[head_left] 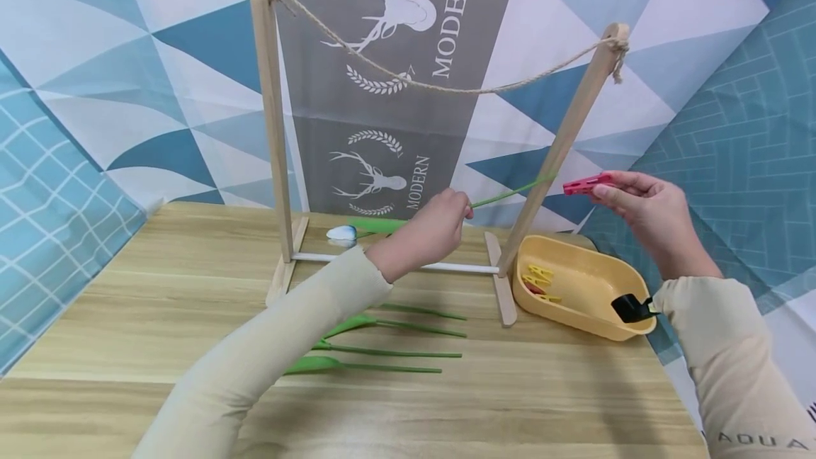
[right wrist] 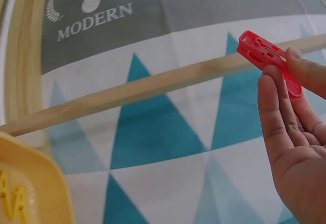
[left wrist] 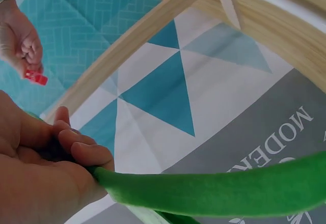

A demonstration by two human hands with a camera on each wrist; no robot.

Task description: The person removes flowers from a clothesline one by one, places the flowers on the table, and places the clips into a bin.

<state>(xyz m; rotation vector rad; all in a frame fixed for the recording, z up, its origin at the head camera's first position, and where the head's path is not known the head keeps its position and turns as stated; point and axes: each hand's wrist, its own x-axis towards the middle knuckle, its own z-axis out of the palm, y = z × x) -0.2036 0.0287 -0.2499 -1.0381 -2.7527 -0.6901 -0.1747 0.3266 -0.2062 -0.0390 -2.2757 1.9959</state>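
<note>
My left hand [head_left: 430, 229] grips the green stem [head_left: 510, 193] of an artificial flower in front of the rope stand. In the left wrist view a long green leaf [left wrist: 219, 193] extends right from this hand. A white and blue bloom [head_left: 341, 233] shows beyond the left sleeve; the arm hides how it joins the stem. My right hand [head_left: 656, 214] pinches a red clothespin [right wrist: 265, 56] between thumb and fingers, beside the right post. The clothespin is apart from the stem and the rope [head_left: 472, 90].
Two wooden posts [head_left: 561, 151] hold the sagging rope, joined low down by a white rod [head_left: 459, 268]. A yellow basin [head_left: 586, 289] with yellow and red clothespins stands at the right. Several green stems [head_left: 408, 355] lie on the wooden table [head_left: 510, 402], partly under the left sleeve.
</note>
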